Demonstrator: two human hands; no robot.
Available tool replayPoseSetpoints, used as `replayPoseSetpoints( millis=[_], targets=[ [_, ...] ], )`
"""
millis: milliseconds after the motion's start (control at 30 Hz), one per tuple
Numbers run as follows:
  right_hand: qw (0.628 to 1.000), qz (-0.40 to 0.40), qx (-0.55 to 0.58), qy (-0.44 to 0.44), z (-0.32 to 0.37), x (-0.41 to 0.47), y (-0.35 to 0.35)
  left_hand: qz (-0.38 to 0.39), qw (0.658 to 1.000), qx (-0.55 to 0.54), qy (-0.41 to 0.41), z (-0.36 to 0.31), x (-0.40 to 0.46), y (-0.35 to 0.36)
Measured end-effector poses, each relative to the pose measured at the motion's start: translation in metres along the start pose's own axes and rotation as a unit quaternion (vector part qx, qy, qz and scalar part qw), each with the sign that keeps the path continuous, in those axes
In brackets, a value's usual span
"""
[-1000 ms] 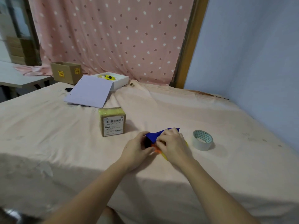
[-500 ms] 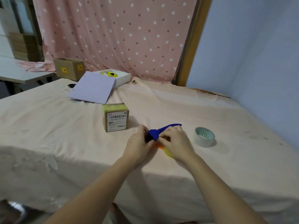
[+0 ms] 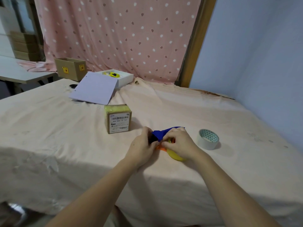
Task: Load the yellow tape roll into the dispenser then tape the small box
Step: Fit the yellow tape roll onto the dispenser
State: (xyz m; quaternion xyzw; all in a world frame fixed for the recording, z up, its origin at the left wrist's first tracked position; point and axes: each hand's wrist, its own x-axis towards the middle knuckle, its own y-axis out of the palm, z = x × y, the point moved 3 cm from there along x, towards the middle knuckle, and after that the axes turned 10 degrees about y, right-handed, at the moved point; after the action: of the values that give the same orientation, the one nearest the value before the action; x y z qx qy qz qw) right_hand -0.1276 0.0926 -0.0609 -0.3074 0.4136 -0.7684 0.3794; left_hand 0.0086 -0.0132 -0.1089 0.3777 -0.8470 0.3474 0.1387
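A blue tape dispenser [image 3: 161, 133] with an orange part lies on the cloth-covered table, held between both hands. My left hand [image 3: 141, 149] grips its left end. My right hand [image 3: 181, 145] covers its right side and the yellow tape roll [image 3: 175, 156], whose lower edge shows beneath my palm. The small brown box [image 3: 118, 119], with a barcode label on its front and yellow tape across its top, stands just behind and to the left of my hands.
A white tape roll [image 3: 208, 139] lies to the right of my hands. Further back are a purple sheet [image 3: 94, 88] leaning on a white box [image 3: 125, 77] with a yellow item, a brown carton [image 3: 70, 68], the pink curtain and the blue wall at right.
My hands stay on the dispenser and roll; the fingers shifted slightly and more of the yellow roll shows under my right hand. The camera view drifted a little.
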Motion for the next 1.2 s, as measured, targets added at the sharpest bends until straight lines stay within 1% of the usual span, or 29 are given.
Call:
replayPoseSetpoints(
  millis=[100, 200, 300, 333, 433, 467, 533, 667, 867, 933, 1100, 1167, 1200],
  targets=[
    [1.000, 0.031, -0.004, 0.004, 0.000, 0.000, -0.001, 0.014, 0.999, -0.033, -0.008, 0.002, -0.002, -0.002],
    [0.998, 0.066, 0.024, -0.006, -0.004, -0.003, -0.008, 0.024, 0.998, -0.045, -0.019, 0.006, -0.002, -0.003],
    [0.997, 0.064, 0.044, -0.013, -0.008, -0.007, -0.013, 0.030, 0.997, -0.074, -0.021, 0.000, -0.005, -0.004],
    [0.997, 0.058, 0.045, -0.018, -0.007, -0.008, -0.013, 0.019, 0.997, -0.069, -0.012, -0.004, -0.007, -0.005],
    [0.997, 0.050, 0.054, -0.023, -0.006, -0.010, -0.013, -0.058, 0.995, 0.013, 0.081, -0.016, -0.010, -0.011],
    [0.997, 0.050, 0.055, -0.024, -0.006, -0.011, -0.013, -0.069, 0.992, 0.033, 0.099, -0.018, -0.011, -0.012],
    [0.997, 0.046, 0.050, -0.029, -0.008, -0.010, -0.012, -0.059, 0.990, 0.065, 0.114, -0.018, -0.011, -0.010],
    [0.997, 0.040, 0.054, -0.029, -0.010, -0.011, -0.011, -0.027, 0.986, 0.119, 0.116, -0.014, -0.009, -0.005],
    [0.998, 0.028, 0.043, -0.035, -0.010, -0.009, -0.009, -0.002, 0.990, 0.100, 0.104, -0.014, -0.006, -0.006],
    [0.997, 0.047, 0.034, -0.041, -0.007, -0.011, -0.012, 0.006, 0.990, 0.094, 0.103, -0.011, -0.006, -0.005],
    [0.987, 0.148, -0.041, -0.044, -0.001, -0.010, -0.029, 0.011, 0.992, 0.075, 0.098, -0.007, -0.005, -0.006],
    [0.984, 0.166, -0.057, -0.044, 0.000, -0.009, -0.028, 0.011, 0.992, 0.070, 0.103, -0.007, -0.005, -0.007],
    [0.985, 0.160, -0.051, -0.034, 0.001, -0.008, -0.025, 0.008, 0.992, 0.067, 0.104, -0.007, -0.004, -0.007]
  ],
)
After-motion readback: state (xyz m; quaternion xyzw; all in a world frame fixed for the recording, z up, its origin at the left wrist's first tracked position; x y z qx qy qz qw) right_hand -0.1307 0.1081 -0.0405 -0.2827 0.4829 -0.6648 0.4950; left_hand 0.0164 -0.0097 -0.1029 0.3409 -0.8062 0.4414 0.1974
